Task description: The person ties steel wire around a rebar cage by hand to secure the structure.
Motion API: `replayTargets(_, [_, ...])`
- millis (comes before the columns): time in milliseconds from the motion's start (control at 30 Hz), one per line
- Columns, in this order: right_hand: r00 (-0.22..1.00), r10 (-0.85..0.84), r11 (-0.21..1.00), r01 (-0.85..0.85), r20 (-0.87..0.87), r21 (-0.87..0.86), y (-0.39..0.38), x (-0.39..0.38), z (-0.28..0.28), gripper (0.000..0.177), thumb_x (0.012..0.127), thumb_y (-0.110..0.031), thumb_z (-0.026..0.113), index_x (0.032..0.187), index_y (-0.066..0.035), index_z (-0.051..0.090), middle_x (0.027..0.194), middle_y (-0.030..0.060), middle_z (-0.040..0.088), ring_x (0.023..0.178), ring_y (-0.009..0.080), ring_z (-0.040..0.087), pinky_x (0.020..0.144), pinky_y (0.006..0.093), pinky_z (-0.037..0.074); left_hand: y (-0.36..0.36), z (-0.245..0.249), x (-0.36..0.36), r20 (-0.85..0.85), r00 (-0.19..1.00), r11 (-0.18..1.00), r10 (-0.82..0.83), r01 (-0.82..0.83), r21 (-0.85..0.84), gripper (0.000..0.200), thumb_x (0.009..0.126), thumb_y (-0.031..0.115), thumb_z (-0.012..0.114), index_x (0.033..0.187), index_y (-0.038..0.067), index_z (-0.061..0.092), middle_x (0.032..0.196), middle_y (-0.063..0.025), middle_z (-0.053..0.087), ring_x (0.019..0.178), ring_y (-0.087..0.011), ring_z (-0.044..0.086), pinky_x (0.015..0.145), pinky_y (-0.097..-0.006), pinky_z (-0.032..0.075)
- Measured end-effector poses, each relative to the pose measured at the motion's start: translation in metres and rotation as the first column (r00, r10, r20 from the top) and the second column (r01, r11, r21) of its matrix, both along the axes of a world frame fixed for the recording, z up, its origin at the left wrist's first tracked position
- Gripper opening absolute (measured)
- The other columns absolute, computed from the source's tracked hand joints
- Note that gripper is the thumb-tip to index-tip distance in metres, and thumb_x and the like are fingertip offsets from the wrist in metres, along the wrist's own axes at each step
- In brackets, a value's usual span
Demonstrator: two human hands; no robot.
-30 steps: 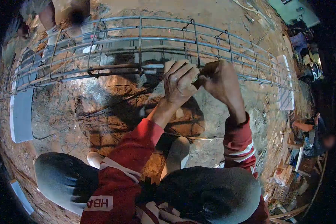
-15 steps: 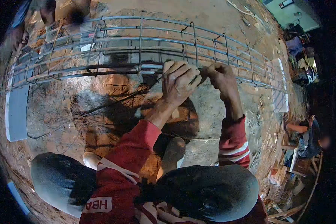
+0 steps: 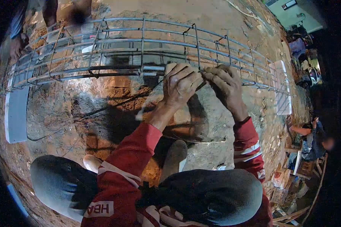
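A long cage of metal bars [image 3: 143,39] with crosswise stirrups spans the upper half of the view. My left hand [image 3: 180,84] has its fingers wrapped round the near bars of the cage, just right of centre. Close beside it, my right hand [image 3: 224,86] is closed at the same bars, near an upright stirrup [image 3: 198,47]. The two hands almost touch. A small dark piece shows between them, too small to make out, and my fingers hide what the right hand grips.
White blocks lie under the cage at the left [image 3: 16,117] and right [image 3: 283,102]. Another person's legs and hand [image 3: 17,46] are at the upper left. A seated person [image 3: 312,140] is at the far right, near wooden pieces [image 3: 280,178].
My right hand has turned, its back now facing up more, and its forearm has shifted right. The other person's hand at the upper left has moved. My left hand has barely moved.
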State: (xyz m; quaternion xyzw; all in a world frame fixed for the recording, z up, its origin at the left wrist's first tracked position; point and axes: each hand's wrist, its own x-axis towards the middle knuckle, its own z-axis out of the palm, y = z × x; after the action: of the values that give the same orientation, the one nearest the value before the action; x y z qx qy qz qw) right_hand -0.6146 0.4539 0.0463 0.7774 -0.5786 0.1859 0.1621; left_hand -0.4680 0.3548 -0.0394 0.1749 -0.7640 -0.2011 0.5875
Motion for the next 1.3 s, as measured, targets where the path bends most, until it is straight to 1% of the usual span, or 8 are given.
replayTargets(333, [0.983, 0.001, 0.991, 0.024, -0.185, 0.134, -0.013, 0.003, 0.018, 0.017, 0.077, -0.017, 0.072, 0.089, -0.009, 0.065, 0.091, 0.0048, 0.065, 0.087, 0.0275, 0.056, 0.075, 0.0394, 0.042, -0.001, -0.009, -0.004, 0.004, 1.0, 1.0, 0.029, -0.029, 0.005, 0.011, 0.069, 0.01, 0.074, 0.078, 0.012, 0.068, 0.089, -0.0005, 0.069, 0.088, -0.0204, 0.063, 0.079, -0.0367, 0.042])
replayTargets(433, [0.959, -0.246, 0.945, 0.204, 0.143, 0.254, -0.009, 0.015, 0.009, 0.016, 0.083, -0.014, 0.065, 0.095, -0.003, 0.062, 0.09, 0.0143, 0.063, 0.085, 0.0344, 0.053, 0.078, 0.0422, 0.042, -0.002, -0.006, -0.002, 0.013, 1.0, 1.0, 0.01, -0.01, -0.002, 0.01, 0.071, 0.011, 0.074, 0.079, 0.012, 0.068, 0.09, -0.0006, 0.069, 0.088, -0.0202, 0.063, 0.079, -0.0368, 0.042])
replayTargets(767, [0.941, -0.287, 0.952, 0.26, 0.179, 0.159, -0.006, 0.029, -0.011, 0.014, 0.085, -0.014, 0.064, 0.089, 0.0, 0.062, 0.083, 0.0162, 0.063, 0.076, 0.0321, 0.057, 0.068, 0.0389, 0.046, -0.002, 0.001, 0.007, 0.156, 0.988, 0.997, -0.015, 0.003, 0.074, 0.024, 0.075, 0.007, 0.067, 0.099, 0.009, 0.067, 0.094, -0.0048, 0.067, 0.091, -0.0241, 0.062, 0.078, -0.0375, 0.045])
replayTargets(833, [0.651, -0.528, 0.849, 0.378, 0.546, 0.37, -0.006, 0.037, -0.021, 0.015, 0.088, -0.015, 0.061, 0.088, 0.001, 0.062, 0.074, 0.0133, 0.062, 0.063, 0.023, 0.055, 0.061, 0.0326, 0.045, -0.001, -0.003, 0.006, 0.189, 0.981, 0.995, -0.035, 0.016, 0.098, 0.039, 0.074, 0.006, 0.069, 0.112, 0.014, 0.064, 0.094, -0.0052, 0.066, 0.094, -0.0242, 0.06, 0.082, -0.0412, 0.042])
replayTargets(967, [0.413, -0.37, 0.895, 0.398, 0.832, 0.2, 0.002, 0.042, -0.028, 0.021, 0.091, -0.02, 0.063, 0.087, 0.0, 0.061, 0.069, 0.005, 0.057, 0.062, 0.0116, 0.049, 0.058, 0.0284, 0.042, 0.016, -0.01, 0.015, 0.005, 1.0, 0.998, 0.01, -0.011, 0.058, 0.034, 0.071, 0.005, 0.07, 0.104, 0.01, 0.062, 0.098, -0.0068, 0.06, 0.092, -0.0284, 0.057, 0.09, -0.0424, 0.04])
replayTargets(1200, [0.537, -0.597, 0.651, 0.759, 0.597, -0.032, 0.04, 0.035, -0.069, 0.017, 0.091, -0.017, 0.063, 0.094, 0.0, 0.064, 0.077, 0.007, 0.063, 0.069, 0.0156, 0.057, 0.063, 0.0299, 0.046, 0.01, -0.032, 0.026, 0.296, 0.941, 0.979, 0.161, -0.19, 0.071, 0.041, 0.073, 0.017, 0.07, 0.112, 0.008, 0.06, 0.107, -0.0106, 0.057, 0.101, -0.0321, 0.053, 0.098, -0.0494, 0.034])
replayTargets(1233, [0.394, -0.65, 0.661, 0.716, 0.65, 0.227, 0.036, 0.034, -0.062, 0.018, 0.089, -0.017, 0.066, 0.096, 0.0, 0.064, 0.09, 0.0115, 0.067, 0.079, 0.0194, 0.063, 0.067, 0.0311, 0.049, 0.012, -0.032, 0.023, 0.302, 0.941, 0.98, 0.153, -0.184, 0.076, 0.041, 0.073, 0.017, 0.07, 0.112, 0.008, 0.06, 0.107, -0.0106, 0.057, 0.101, -0.0321, 0.053, 0.098, -0.0494, 0.034])
replayTargets(1300, [0.432, -0.585, 0.751, 0.607, 0.687, 0.258, 0.03, 0.021, -0.085, 0.027, 0.088, -0.02, 0.068, 0.104, 0.0, 0.061, 0.094, 0.0159, 0.066, 0.084, 0.022, 0.063, 0.07, 0.0316, 0.05, 0.011, -0.028, 0.012, 0.367, 0.917, 0.976, 0.154, -0.199, 0.086, 0.051, 0.077, 0.022, 0.069, 0.125, 0.008, 0.055, 0.121, -0.0131, 0.056, 0.109, -0.0345, 0.053, 0.099, -0.0511, 0.033])
